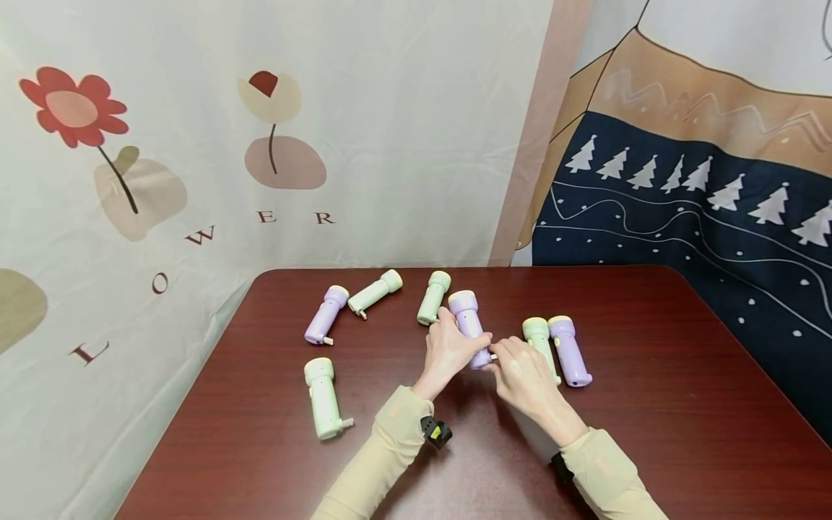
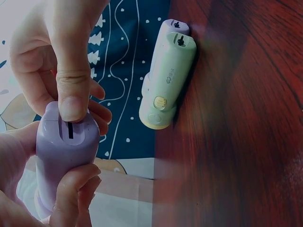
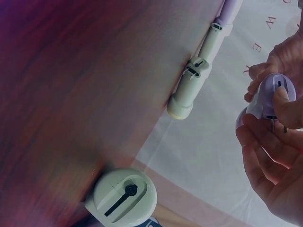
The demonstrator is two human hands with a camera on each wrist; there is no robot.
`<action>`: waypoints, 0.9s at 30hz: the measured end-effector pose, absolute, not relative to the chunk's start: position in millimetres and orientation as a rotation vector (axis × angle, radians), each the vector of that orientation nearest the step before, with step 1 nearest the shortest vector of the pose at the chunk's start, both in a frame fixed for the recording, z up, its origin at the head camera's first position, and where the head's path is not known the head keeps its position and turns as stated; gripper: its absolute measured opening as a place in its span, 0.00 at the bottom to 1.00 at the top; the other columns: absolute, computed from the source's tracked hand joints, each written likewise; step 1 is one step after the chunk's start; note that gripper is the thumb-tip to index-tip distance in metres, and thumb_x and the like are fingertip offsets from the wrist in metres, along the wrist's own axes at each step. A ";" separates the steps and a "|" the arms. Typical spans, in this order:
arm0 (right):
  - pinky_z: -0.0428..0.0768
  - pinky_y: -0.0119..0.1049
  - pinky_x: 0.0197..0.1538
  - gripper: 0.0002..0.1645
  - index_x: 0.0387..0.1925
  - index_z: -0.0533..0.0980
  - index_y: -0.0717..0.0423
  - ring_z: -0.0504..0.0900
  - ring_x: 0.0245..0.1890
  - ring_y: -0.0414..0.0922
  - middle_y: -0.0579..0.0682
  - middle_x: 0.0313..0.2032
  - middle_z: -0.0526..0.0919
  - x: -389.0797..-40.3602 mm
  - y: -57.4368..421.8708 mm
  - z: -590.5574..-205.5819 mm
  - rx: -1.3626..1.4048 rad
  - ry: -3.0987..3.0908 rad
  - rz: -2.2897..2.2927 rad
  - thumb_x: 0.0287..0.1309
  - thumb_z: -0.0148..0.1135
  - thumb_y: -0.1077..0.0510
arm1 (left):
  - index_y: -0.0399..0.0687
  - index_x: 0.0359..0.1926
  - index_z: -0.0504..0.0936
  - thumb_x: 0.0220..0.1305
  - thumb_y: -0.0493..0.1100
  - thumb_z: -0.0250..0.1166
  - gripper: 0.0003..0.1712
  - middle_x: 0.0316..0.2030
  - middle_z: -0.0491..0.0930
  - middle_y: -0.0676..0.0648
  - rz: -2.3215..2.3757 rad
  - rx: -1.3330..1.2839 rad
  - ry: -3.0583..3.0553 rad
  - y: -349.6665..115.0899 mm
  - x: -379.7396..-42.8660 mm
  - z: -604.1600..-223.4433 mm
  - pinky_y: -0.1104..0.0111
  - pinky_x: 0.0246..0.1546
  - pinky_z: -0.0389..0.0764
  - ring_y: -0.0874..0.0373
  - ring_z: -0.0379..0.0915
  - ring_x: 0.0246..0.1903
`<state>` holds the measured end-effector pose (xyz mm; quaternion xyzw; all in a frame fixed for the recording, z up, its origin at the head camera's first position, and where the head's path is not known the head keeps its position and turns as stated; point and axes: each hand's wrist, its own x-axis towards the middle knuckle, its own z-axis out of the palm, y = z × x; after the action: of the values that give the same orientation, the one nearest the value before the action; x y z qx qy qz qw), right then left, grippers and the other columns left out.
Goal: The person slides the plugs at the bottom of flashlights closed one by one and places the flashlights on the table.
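Observation:
My left hand grips a purple flashlight, its head pointing away from me. At the flashlight's tail end, my right hand has its thumb on the slotted end cap, with fingers curled beneath. A small pale plug sticks out beside the right fingertips; thin metal prongs show there in the right wrist view. Just right of that hand lie a green flashlight and another purple flashlight, side by side. The green one is partly hidden by the right hand.
On the dark red table, a green flashlight with its plug out lies at front left. Farther back are a purple flashlight and two green flashlights. Printed curtains hang behind the table.

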<state>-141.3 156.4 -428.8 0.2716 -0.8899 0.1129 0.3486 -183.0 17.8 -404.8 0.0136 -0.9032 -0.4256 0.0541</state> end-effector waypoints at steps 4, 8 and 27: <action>0.70 0.33 0.27 0.14 0.25 0.74 0.58 0.71 0.24 0.43 0.47 0.21 0.76 -141.7 156.0 -428.8 0.703 -2.306 0.299 0.36 0.73 0.61 | 0.44 0.35 0.66 0.34 0.56 0.73 0.33 0.25 0.75 0.45 -1.291 0.040 -2.730 17.9 -183.4 -404.7 0.70 0.21 0.69 0.53 0.73 0.24; 0.69 0.34 0.26 0.14 0.24 0.74 0.58 0.71 0.23 0.43 0.47 0.21 0.75 -141.8 155.4 -428.3 0.701 -2.302 0.307 0.36 0.73 0.61 | 0.44 0.35 0.66 0.34 0.56 0.73 0.33 0.25 0.75 0.45 -1.299 0.034 -2.726 17.6 -183.3 -403.8 0.70 0.21 0.69 0.53 0.73 0.24; 0.69 0.33 0.27 0.15 0.24 0.73 0.58 0.71 0.23 0.43 0.47 0.21 0.75 -140.4 154.3 -426.6 0.677 -2.296 0.299 0.35 0.73 0.60 | 0.44 0.35 0.66 0.35 0.56 0.72 0.32 0.24 0.75 0.45 -1.301 0.031 -2.727 18.4 -181.5 -400.9 0.70 0.21 0.69 0.53 0.73 0.23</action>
<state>-140.4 154.3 -426.6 0.2621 -0.8893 0.1158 0.3565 -181.5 18.4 -400.9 0.0101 -0.9008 -0.4299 0.0597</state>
